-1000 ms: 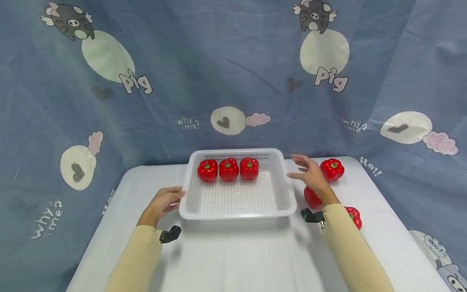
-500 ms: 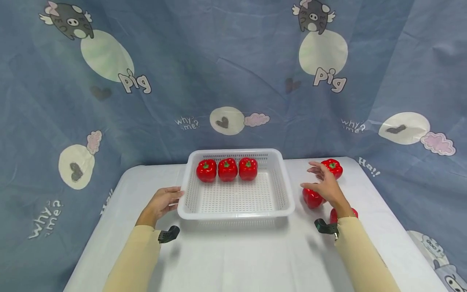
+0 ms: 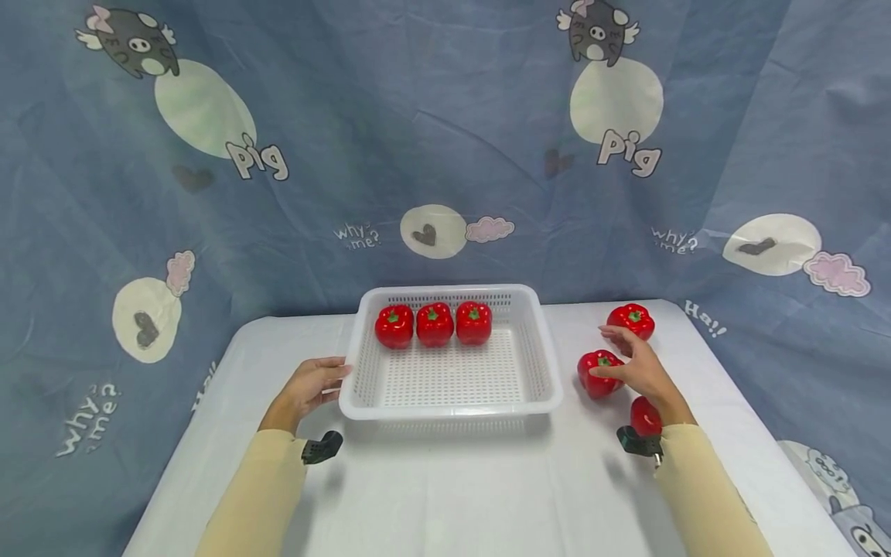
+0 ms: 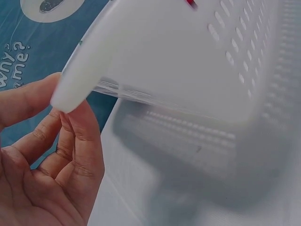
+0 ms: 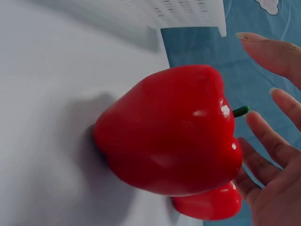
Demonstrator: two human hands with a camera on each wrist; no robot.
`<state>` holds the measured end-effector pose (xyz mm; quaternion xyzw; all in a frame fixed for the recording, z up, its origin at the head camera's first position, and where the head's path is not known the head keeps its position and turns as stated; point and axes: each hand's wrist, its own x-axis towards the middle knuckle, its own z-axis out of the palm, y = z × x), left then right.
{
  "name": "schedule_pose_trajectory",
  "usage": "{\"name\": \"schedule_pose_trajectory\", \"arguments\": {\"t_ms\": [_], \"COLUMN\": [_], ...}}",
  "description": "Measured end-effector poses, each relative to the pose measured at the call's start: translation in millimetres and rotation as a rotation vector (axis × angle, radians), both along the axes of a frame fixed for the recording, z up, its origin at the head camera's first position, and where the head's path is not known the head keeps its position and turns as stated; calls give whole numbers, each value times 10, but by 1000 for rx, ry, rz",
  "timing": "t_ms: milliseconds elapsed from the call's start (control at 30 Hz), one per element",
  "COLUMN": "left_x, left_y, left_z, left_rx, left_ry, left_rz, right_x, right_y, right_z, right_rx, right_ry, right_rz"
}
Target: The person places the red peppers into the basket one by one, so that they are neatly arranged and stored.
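Observation:
My left hand (image 3: 311,387) pinches the left rim of a white perforated plastic basket (image 3: 452,412); the left wrist view has the thumb on one side of the rim (image 4: 70,92) and fingers on the other. Three red bell peppers (image 3: 435,325) stand in a row along the basket's back wall. Right of the basket, my right hand (image 3: 643,371) hovers with spread fingers at a red bell pepper (image 3: 593,381). The right wrist view puts this pepper (image 5: 169,132) upright on the table, its green stem toward the fingers, nothing in the grasp.
Another red bell pepper (image 3: 632,319) lies behind the right hand at the table's back right. A further one (image 3: 645,418) is partly covered by the right wrist. The white table (image 3: 445,495) ends at a blue patterned cloth (image 3: 445,155) behind it.
My right hand has moved from beside the basket's right rim rightward and then toward me, to the nearest pepper. The left hand stays on the rim, and the peppers have not moved.

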<state>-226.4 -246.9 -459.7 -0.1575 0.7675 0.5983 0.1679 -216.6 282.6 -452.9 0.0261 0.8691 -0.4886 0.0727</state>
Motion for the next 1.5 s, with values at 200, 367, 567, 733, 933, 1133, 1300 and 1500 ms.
{"name": "schedule_pose_trajectory", "arguments": {"t_ms": [200, 367, 567, 733, 933, 1133, 1300, 1500], "left_x": [19, 20, 8, 11, 24, 21, 28, 25], "left_y": [-5, -10, -2, -5, -5, -6, -6, -3], "left_z": [-3, -2, -15, -20, -10, -6, 1, -2], "left_rx": [-4, -8, 0, 4, 4, 4, -5, -11], "left_ry": [-4, 1, 2, 7, 13, 18, 15, 12], "left_rz": [3, 0, -2, 3, 7, -3, -3, -8], "right_x": [-40, -24, -21, -27, -26, -17, -6, -1], "right_y": [19, 24, 45, 44, 41, 61, 74, 86], "right_z": [-65, -101, -107, -107, -105, -88, -73, -80], "right_rx": [10, 23, 60, 74, 91, 95, 97, 98], "right_ry": [-74, -168, -184, -203, -211, -221, -238, -225], "right_rz": [24, 30, 87, 102, 76, 93, 92, 100]}}
